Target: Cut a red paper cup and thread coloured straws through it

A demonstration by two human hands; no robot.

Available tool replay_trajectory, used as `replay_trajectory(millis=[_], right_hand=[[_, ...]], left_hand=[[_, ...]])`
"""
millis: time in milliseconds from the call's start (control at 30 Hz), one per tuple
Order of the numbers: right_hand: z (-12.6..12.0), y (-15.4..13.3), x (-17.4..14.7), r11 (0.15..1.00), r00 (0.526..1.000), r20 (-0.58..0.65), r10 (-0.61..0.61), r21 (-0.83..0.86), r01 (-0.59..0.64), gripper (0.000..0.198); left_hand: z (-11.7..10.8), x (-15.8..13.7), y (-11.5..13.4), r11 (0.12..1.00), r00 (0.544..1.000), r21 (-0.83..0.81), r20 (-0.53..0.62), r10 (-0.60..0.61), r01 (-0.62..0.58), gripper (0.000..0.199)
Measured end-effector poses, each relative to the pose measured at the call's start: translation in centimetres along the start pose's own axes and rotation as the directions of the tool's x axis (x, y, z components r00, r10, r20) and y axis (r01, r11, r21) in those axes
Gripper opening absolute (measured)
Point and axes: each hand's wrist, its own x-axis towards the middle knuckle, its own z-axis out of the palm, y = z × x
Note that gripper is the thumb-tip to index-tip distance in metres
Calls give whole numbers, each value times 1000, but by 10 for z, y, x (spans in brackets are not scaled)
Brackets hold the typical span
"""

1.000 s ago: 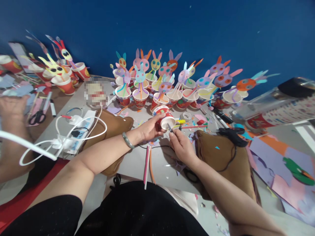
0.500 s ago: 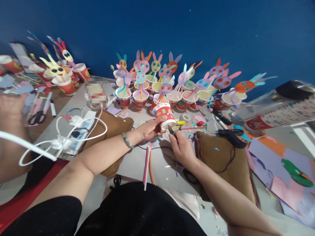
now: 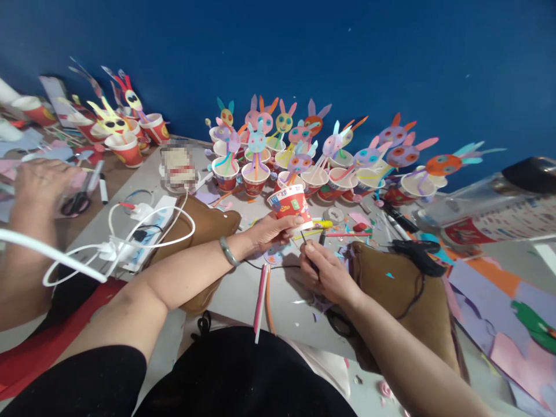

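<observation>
Red paper cup (image 3: 287,205), one, tilted above the tabletop (image 3: 243,295); held by the fingers of my left hand (image 3: 269,230). Cup print: coloured figures, too small to read.
Thin dark tool (image 3: 304,236), one; gripped in the curled fingers of my right hand (image 3: 328,269), tip near the cup's lower edge; contact cannot be told.
Paper rabbit heads (image 3: 257,142) in cups beyond: at least twelve, overlapping.
Brown cushions (image 3: 402,295): two, one per side.
Power strip (image 3: 150,234): one.
Clear bottle (image 3: 443,217), black-lidded: one; its lettering illegible.
</observation>
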Motion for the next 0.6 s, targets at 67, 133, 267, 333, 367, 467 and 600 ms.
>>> replay_trajectory(millis=[67, 133, 267, 333, 367, 467, 600], right_hand=[[-2, 3, 0, 951, 983, -103, -155, -284, 121, 44], [-5, 7, 1, 828, 944, -163, -287, -538, 159, 37], [-7, 10, 1, 683, 909, -211, -360, -724, 102, 25], [-6, 8, 1, 743, 919, -212, -332, -659, 117, 30], [-6, 6, 0, 810, 938, -195, -285, -572, 127, 34], [-5, -1, -1, 990, 999, -41, -33, -137, 27, 42], [-5, -2, 1, 990, 991, 88, 104, 91, -112, 42]], left_hand=[[0, 0, -1, 999, 1000, 34, 3, 24, -24, 49], [0, 0, -3, 997, 999, 65, 0, 38, -38, 51], [0, 0, -6, 995, 999, 96, -31, 44, -41, 55], [0, 1, -6, 993, 998, 111, -39, 45, -40, 56], [0, 1, -6, 992, 998, 118, -42, 46, -40, 56], [-2, 2, -6, 991, 997, 127, -41, 58, -52, 55], [-3, 2, -6, 990, 997, 129, -43, 58, -52, 55]])
